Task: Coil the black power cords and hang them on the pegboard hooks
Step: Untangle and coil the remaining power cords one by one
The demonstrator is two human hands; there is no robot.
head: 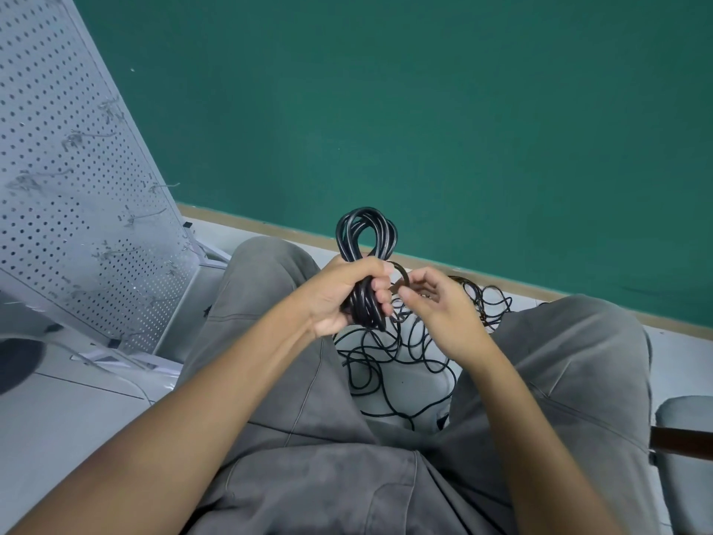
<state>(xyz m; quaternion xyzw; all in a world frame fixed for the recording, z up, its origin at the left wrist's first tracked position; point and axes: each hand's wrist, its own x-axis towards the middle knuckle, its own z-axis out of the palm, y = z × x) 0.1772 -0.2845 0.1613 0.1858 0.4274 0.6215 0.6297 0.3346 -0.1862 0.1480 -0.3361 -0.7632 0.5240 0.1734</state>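
Black power cord, wound into a tight bundle, stands upright in a seated person's left hand, whose fingers and thumb are curled round its middle so that a loop rises above the fist and the lower ends poke out beneath it. Just to the right, the right hand pinches a short dark strap between thumb and fingertips; the strap arcs from that pinch toward the top of the bundle, though whether it touches the cord cannot be told. Both bare forearms reach in from the near edge, above knees in grey trousers. Between the knees, on the pale floor, lies a loose tangle of thin black cords, spreading to the right past the right hand and lying well below the held bundle. At far left a light grey pegboard leans on its frame, dotted with holes and carrying several small wire hooks, none bearing a cord. A green wall fills the far side, meeting the floor at a tan skirting strip. At near right, part of a grey chair cushion shows.
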